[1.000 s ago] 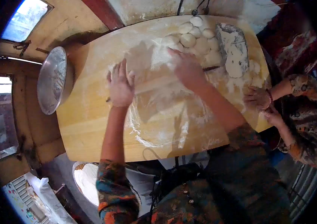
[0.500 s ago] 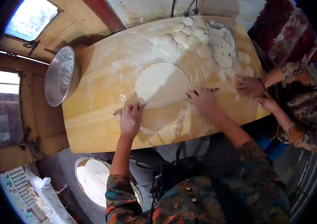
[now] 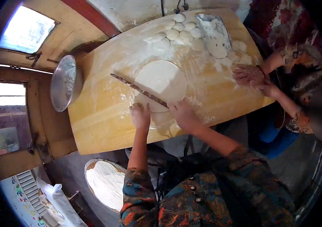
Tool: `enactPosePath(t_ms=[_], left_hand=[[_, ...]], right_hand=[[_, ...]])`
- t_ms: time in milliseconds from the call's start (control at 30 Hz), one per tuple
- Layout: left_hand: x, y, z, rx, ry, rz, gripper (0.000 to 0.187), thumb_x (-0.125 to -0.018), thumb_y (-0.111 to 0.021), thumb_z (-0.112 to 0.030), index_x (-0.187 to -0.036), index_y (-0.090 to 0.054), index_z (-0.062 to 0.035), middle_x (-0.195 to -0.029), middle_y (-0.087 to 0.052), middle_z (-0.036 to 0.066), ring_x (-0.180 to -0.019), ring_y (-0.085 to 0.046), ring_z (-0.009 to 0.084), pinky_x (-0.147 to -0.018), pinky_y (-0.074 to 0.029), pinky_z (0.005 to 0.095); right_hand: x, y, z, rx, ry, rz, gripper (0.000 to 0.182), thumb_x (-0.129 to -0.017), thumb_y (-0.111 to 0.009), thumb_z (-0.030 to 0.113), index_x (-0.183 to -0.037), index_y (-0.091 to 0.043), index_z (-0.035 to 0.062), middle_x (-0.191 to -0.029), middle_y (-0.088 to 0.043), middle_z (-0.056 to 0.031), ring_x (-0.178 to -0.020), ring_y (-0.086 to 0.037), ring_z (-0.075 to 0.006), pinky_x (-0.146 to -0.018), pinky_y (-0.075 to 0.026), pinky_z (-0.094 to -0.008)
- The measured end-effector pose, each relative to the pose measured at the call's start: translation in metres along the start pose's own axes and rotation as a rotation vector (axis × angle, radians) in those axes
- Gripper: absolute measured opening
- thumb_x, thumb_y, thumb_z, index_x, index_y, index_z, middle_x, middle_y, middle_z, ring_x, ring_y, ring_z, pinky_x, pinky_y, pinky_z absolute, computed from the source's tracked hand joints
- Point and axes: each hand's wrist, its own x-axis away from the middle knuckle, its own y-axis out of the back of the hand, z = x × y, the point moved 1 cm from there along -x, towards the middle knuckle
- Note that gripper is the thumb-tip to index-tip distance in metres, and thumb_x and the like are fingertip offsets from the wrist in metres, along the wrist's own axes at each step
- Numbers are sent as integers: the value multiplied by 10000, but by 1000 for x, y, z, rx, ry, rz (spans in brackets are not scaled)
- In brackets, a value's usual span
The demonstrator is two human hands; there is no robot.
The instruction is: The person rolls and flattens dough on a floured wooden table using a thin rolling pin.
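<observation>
A round, flat sheet of dough [image 3: 164,77] lies on the floured wooden table [image 3: 104,121]. Across its left part a dark rolling pin [image 3: 138,89] slants from upper left to lower right. My right hand [image 3: 183,115] grips the pin's lower right end near the sheet's bottom edge. My left hand [image 3: 141,116] is at the lower left edge of the dough, off the pin, with its fingers curled; whether they pinch the dough edge is too small to tell.
Several dough balls [image 3: 185,37] sit at the back beside a floury tray [image 3: 218,38]. A metal bowl [image 3: 63,83] stands at the left edge. Another person's hands [image 3: 249,75] are at the right. Below the table, a round tray holds flat dough sheets [image 3: 106,183].
The rolling pin has turned from nearly level, with both hands on it, to a steep slant. My left hand has let go of it; my right hand has moved left and down. The view has shifted.
</observation>
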Motion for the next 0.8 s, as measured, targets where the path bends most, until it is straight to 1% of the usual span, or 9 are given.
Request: enactPosePath(t_ms=[133, 233, 333, 433, 533, 600, 667, 733, 800], left_hand=[[-6, -4, 1, -88, 10, -6, 305, -776, -712, -251, -921, -609, -3, -889, -615, 197, -865, -614, 363, -763, -503, 442], [-6, 1, 3, 80, 27, 33, 256, -778, -697, -219, -884, -615, -2, -881, -610, 190, -829, -614, 355, -736, -498, 441], [-6, 0, 3, 78, 36, 30, 218, -773, -688, -186, -855, -613, 2, -863, -603, 183, -806, -610, 349, -722, -493, 440], [-5, 2, 8, 148, -33, 34, 210, -770, -688, -177, -854, -607, -2, -873, -590, 178, -792, -602, 346, -707, -489, 439], [-4, 6, 0, 84, -9, 53, 207, -777, -685, -177, -843, -586, -7, -864, -566, 174, -776, -587, 349, -687, -473, 455], [-5, 6, 0, 113, -25, 27, 210, -780, -682, -178, -847, -579, -8, -865, -556, 173, -772, -580, 351, -682, -464, 466], [-5, 1, 8, 153, -36, 20, 216, -779, -693, -172, -837, -579, 2, -847, -563, 164, -787, -565, 326, -704, -462, 432], [-5, 0, 8, 151, -45, 4, 211, -782, -691, -169, -839, -577, -1, -844, -559, 160, -787, -563, 324, -705, -462, 425], [-2, 2, 3, 115, -43, -16, 193, -792, -676, -170, -853, -572, -18, -856, -544, 162, -773, -572, 345, -683, -463, 445]], right_hand=[[-3, -13, -4, -43, -15, 175, 381, -822, -574, 156, -1182, -572, 30, -1132, -582, -146, -1089, -535, -337, -943, -437, -437], [-20, 7, -51, 270, 173, -137, 395, -807, -594, 158, -1177, -566, 23, -1183, -580, -147, -1120, -529, -332, -962, -425, -441], [-59, 18, -89, 220, -7, -219, 425, -797, -581, 180, -1158, -567, -44, -1216, -551, -169, -1138, -505, -371, -977, -397, -464], [-106, 25, -124, 162, -128, 26, 420, -803, -586, 181, -1164, -565, -34, -1217, -551, -171, -1127, -516, -363, -965, -413, -448], [-135, 63, -163, 658, -339, 198, 385, -872, -552, 200, -1212, -506, 27, -1176, -583, -163, -1059, -574, -328, -872, -480, -458], [-133, 87, -220, 590, -353, -148, 368, -883, -545, 230, -1183, -518, 18, -1147, -590, -159, -1020, -594, -330, -814, -493, -485], [-130, 98, -237, 510, -478, -215, 349, -900, -533, 252, -1152, -532, 12, -1130, -593, -155, -985, -610, -336, -776, -501, -507], [-132, 108, -232, 435, -742, -21, 329, -921, -515, 268, -1120, -547, 8, -1125, -592, -152, -955, -621, -347, -761, -503, -523], [-140, 89, -237, 407, -640, 5, 316, -938, -505, 279, -1114, -562, 23, -1115, -601, -150, -950, -622, -368, -768, -502, -529]])
